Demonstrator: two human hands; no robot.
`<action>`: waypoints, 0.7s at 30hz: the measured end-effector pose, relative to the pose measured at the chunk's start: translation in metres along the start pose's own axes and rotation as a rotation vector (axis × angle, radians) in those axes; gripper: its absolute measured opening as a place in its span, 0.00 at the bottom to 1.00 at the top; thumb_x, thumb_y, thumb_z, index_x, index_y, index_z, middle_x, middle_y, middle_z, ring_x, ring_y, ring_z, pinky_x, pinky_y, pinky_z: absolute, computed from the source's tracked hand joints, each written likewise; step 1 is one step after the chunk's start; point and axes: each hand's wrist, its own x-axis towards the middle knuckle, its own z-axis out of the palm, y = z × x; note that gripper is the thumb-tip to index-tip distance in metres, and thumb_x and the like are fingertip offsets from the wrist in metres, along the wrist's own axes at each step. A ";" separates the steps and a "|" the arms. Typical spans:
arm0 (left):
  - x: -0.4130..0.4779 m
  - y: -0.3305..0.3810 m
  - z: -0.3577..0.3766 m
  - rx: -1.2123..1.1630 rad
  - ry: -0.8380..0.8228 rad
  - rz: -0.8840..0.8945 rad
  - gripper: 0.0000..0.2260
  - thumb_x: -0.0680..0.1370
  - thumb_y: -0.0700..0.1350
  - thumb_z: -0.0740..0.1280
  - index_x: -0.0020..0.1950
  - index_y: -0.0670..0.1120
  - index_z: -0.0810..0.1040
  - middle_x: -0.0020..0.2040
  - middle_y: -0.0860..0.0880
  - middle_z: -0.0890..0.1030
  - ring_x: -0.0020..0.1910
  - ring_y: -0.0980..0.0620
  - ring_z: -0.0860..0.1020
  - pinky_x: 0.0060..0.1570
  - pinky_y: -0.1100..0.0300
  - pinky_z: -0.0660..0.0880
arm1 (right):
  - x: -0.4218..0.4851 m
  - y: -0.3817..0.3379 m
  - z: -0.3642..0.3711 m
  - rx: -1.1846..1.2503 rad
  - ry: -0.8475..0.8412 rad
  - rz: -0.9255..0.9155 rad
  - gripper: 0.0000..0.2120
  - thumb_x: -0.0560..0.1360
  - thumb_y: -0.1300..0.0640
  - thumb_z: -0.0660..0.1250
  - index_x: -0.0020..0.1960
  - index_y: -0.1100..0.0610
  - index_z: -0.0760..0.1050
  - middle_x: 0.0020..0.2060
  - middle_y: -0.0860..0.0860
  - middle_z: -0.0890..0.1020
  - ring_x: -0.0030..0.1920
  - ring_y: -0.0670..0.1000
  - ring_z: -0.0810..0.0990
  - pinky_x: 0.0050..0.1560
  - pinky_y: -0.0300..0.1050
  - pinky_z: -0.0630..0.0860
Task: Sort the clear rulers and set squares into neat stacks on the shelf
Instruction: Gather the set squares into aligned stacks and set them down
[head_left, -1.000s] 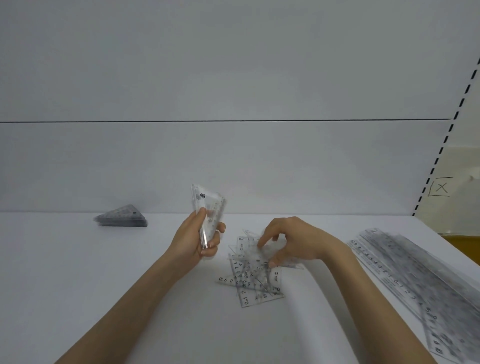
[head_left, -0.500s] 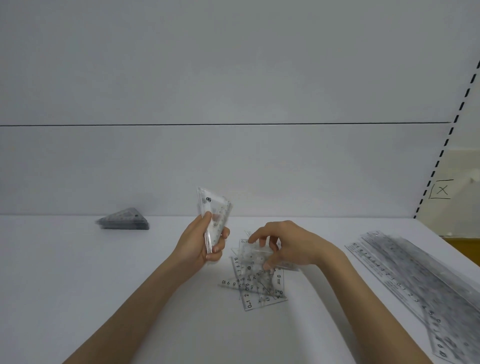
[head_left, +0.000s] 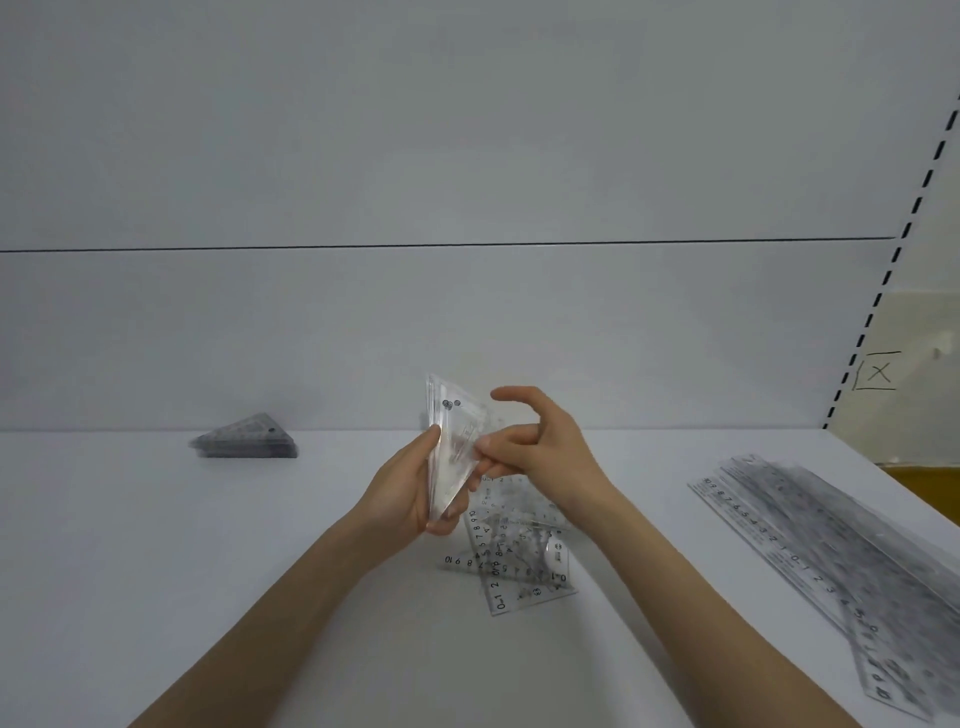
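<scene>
1. The white flat shelf fills the lower half of the view, with a pale back wall behind it.
2. A stack of long clear plastic rulers lies on the shelf at 4 o'clock from the hands, well apart from them. It is spread a little slanted.
3. A loose pile of clear plastic set squares lies flat at 6 o'clock, just below the hands, with the pieces crossing each other.
4. The left hand grips a bundle of clear triangular set squares, held almost upright above the shelf.
5. The right hand is close against it. Its curled fingertips touch the face of the bundle and the index finger is lifted. I cannot tell if it pinches a piece.
6. A neat stack of clear triangular set squares rests at 9 o'clock, near the wall.
</scene>
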 end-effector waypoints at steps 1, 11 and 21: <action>0.000 -0.001 0.000 0.009 -0.008 0.003 0.21 0.82 0.54 0.49 0.49 0.42 0.75 0.34 0.44 0.74 0.23 0.52 0.67 0.23 0.66 0.58 | 0.000 0.003 0.005 -0.058 0.029 -0.029 0.19 0.72 0.66 0.72 0.61 0.59 0.72 0.34 0.59 0.84 0.32 0.51 0.82 0.37 0.39 0.78; -0.002 0.000 0.000 0.002 -0.043 0.038 0.20 0.83 0.52 0.47 0.56 0.41 0.72 0.35 0.44 0.74 0.25 0.50 0.67 0.31 0.57 0.68 | 0.004 0.020 0.014 -0.491 0.197 -0.237 0.19 0.72 0.54 0.74 0.62 0.52 0.77 0.32 0.46 0.80 0.33 0.41 0.78 0.39 0.37 0.77; 0.000 0.007 -0.008 -0.204 0.008 0.020 0.15 0.82 0.53 0.50 0.53 0.44 0.69 0.33 0.45 0.73 0.23 0.54 0.64 0.19 0.69 0.60 | 0.011 0.005 -0.018 -0.654 0.067 -0.221 0.13 0.76 0.55 0.69 0.60 0.52 0.79 0.37 0.48 0.83 0.34 0.40 0.79 0.37 0.30 0.72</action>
